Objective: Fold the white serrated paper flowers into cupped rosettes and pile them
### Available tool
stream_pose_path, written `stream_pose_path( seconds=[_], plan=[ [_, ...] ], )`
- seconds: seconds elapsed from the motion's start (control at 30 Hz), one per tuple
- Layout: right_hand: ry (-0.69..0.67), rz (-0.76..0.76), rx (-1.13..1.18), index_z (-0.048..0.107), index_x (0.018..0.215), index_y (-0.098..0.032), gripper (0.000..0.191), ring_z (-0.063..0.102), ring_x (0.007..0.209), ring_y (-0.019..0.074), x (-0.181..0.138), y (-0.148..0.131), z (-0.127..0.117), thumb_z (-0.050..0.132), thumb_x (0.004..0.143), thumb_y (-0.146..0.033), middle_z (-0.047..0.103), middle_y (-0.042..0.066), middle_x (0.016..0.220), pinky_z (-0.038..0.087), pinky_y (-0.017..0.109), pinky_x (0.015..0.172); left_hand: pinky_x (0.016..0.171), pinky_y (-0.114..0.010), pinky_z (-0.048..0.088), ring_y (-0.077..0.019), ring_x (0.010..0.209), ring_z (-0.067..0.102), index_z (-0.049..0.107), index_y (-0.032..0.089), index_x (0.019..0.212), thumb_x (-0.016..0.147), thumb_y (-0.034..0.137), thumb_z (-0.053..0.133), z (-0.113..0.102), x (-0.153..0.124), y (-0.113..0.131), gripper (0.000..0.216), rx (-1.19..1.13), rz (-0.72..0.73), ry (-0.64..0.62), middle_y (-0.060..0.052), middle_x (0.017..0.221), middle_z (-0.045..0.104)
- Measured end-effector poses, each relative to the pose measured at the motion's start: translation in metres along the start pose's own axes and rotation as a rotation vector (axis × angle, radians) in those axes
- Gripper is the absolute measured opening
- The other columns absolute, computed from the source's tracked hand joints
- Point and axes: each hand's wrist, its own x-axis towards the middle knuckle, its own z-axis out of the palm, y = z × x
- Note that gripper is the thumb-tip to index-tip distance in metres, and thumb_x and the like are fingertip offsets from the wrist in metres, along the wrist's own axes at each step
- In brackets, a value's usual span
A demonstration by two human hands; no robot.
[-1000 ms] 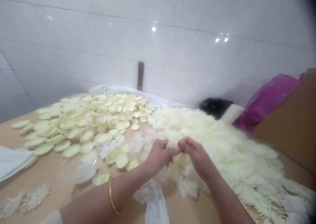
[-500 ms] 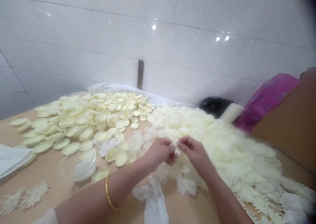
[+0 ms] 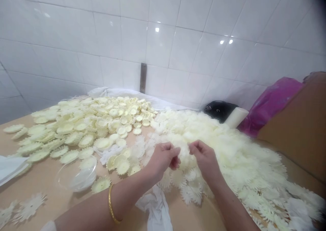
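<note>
My left hand (image 3: 165, 158), below a gold bangle (image 3: 111, 203), is closed with thumb and fingers pinched; what sits in the pinch, if anything, is too small to make out. A short gap to the right, my right hand (image 3: 205, 159) also pinches thumb against forefinger, and its contents cannot be made out either. Both are held over the near edge of a large heap of thin, pale, fringed petal-like pieces (image 3: 224, 149). To the left spreads a pile of cream, scallop-edged discs (image 3: 84, 125), some cupped. A crumpled white cloth (image 3: 158, 210) lies beneath my left wrist.
A clear plastic bowl (image 3: 83, 178) stands at left, near loose star-shaped pieces (image 3: 29, 209) and folded white paper (image 3: 10, 170). At back right are a black bag (image 3: 220, 110), a white roll (image 3: 236, 118), a magenta bag (image 3: 272, 103) and a cardboard box (image 3: 295, 132). A tiled wall (image 3: 102, 37) rises behind.
My hands have drawn apart, the right one shifting a little to the right; they were nearly touching before. The whole view has shifted slightly.
</note>
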Motion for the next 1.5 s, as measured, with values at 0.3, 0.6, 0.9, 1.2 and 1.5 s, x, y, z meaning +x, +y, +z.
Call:
stream_pose_path(
  seconds=[0.3, 0.6, 0.9, 1.2, 1.5],
  plan=[
    [0.298, -0.101, -0.309, 0.034, 0.057, -0.021, 0.034, 0.036, 0.049, 0.0124, 0.004, 0.003, 0.01, 0.037, 0.083, -0.043, 0.04, -0.003, 0.05, 0.028, 0.026, 0.05, 0.044, -0.022, 0.035, -0.0077, 0.041, 0.047, 0.043, 0.016, 0.055, 0.07, 0.035, 0.056, 0.008, -0.004, 0.005, 0.028, 0.037, 0.06, 0.004, 0.0, 0.049, 0.053],
    [0.471, -0.089, -0.4, 0.032, 0.053, -0.023, 0.037, 0.032, 0.046, 0.0137, 0.023, 0.018, -0.014, 0.032, 0.084, -0.044, 0.038, -0.002, 0.046, 0.023, 0.027, 0.048, 0.043, -0.021, 0.033, -0.0069, 0.04, 0.044, 0.04, 0.017, 0.055, 0.071, 0.035, 0.054, 0.012, -0.013, 0.002, 0.027, 0.051, 0.095, 0.002, 0.002, 0.048, 0.051],
    [0.077, -0.042, -0.227, 0.035, 0.046, -0.019, 0.046, 0.029, 0.046, 0.0093, 0.018, 0.008, -0.027, 0.05, 0.073, -0.054, 0.03, -0.005, 0.046, 0.024, 0.024, 0.045, 0.048, -0.022, 0.036, -0.0074, 0.046, 0.047, 0.041, 0.016, 0.057, 0.067, 0.032, 0.058, 0.002, -0.001, -0.005, 0.025, -0.022, 0.031, 0.018, 0.0, 0.053, 0.054],
    [-0.214, 0.084, 0.206, 0.059, 0.082, -0.019, 0.032, 0.051, 0.074, 0.0154, 0.007, -0.002, -0.014, 0.064, 0.064, -0.045, 0.058, 0.001, 0.076, 0.04, 0.026, 0.068, 0.043, -0.021, 0.029, -0.0066, 0.04, 0.042, 0.037, 0.017, 0.053, 0.064, 0.032, 0.062, 0.004, -0.003, -0.008, 0.031, -0.003, 0.037, -0.047, 0.003, 0.043, 0.048],
    [-0.356, 0.088, 0.285, 0.055, 0.058, -0.016, 0.025, 0.046, 0.059, 0.0116, 0.002, -0.002, -0.005, 0.06, 0.069, -0.038, 0.051, -0.002, 0.057, 0.037, 0.026, 0.061, 0.042, -0.02, 0.029, -0.0061, 0.039, 0.04, 0.036, 0.017, 0.052, 0.062, 0.032, 0.065, 0.003, -0.003, -0.012, 0.034, 0.014, 0.088, -0.054, 0.004, 0.042, 0.046]
  ],
)
